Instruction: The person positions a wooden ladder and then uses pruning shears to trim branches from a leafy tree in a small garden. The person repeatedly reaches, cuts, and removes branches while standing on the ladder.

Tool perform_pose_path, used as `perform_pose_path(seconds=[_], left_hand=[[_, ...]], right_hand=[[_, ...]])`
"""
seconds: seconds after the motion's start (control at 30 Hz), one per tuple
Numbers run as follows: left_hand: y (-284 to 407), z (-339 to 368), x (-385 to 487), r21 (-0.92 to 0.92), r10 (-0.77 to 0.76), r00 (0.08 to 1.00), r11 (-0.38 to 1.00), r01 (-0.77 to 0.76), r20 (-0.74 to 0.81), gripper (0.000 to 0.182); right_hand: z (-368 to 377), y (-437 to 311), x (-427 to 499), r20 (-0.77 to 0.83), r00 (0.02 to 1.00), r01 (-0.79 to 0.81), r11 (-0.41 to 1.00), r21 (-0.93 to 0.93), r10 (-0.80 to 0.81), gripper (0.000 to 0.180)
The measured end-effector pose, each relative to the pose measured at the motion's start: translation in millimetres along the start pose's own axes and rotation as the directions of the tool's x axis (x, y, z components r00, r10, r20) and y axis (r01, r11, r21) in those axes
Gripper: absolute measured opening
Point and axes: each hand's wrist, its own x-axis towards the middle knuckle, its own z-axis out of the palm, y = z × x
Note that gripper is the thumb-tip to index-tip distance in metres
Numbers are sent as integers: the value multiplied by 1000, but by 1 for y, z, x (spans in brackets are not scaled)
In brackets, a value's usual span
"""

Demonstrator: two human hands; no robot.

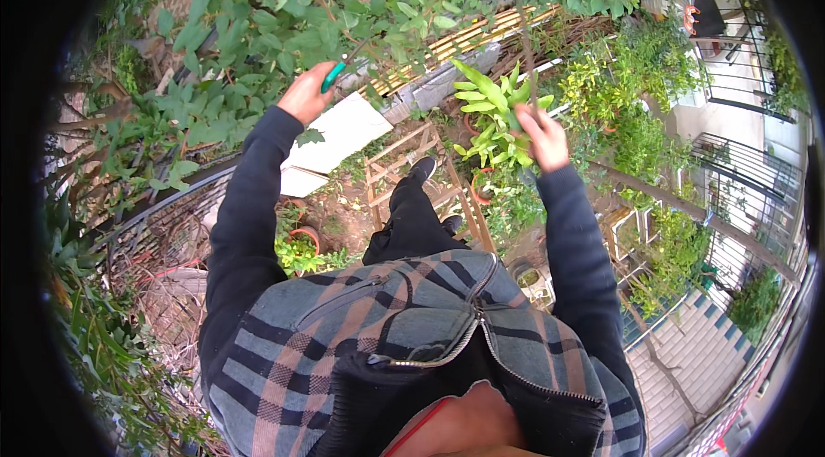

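Note:
My left hand (310, 92) is closed around the teal handle of a hand tool (334, 76), whose dark, thin end points up into the leafy branches (290, 12). What kind of tool it is, I cannot tell. My right hand (544, 137) grips a thin brown stem (528, 51) that runs upward into the foliage. Below and beside that hand, a potted plant with broad light-green leaves (486, 96) stands lower down. My feet are on or above a wooden ladder-like frame (467, 212); the exact footing is unclear.
A white board (345, 131) lies below on the left, beside stacked bamboo poles (474, 35) and grey blocks (445, 80). Terracotta pots (305, 238) stand on the soil. A long branch (702, 217) crosses the right side, near metal window bars (747, 167). Dry twigs (171, 322) lie at left.

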Motion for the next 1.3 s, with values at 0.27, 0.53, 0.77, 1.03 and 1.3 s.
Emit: perform_pose_path(seconds=[0.27, 0.53, 0.77, 1.03, 1.3], left_hand=[[54, -30, -7, -113, 3, 998, 994, 5, 69, 36], [51, 8, -2, -62, -140, 986, 989, 135, -87, 28], [27, 79, -28, -655, -350, 832, 512, 555, 431, 25], [70, 187, -114, -449, 46, 534, -483, 752, 844, 37], [74, 187, -138, -395, -74, 391, -284, 874, 918, 37]], right_hand=[[148, -79, 67, 474, 863, 76, 973, 217, -173, 36], [75, -22, 55, 281, 960, -71, 955, 286, -13, 32], [-108, 149, -104, -71, 969, -225, 962, 158, 238, 28], [-203, 320, -321, -752, 636, -634, 672, -382, 173, 41], [-176, 216, -204, -676, 710, -348, 933, -91, 199, 26]])
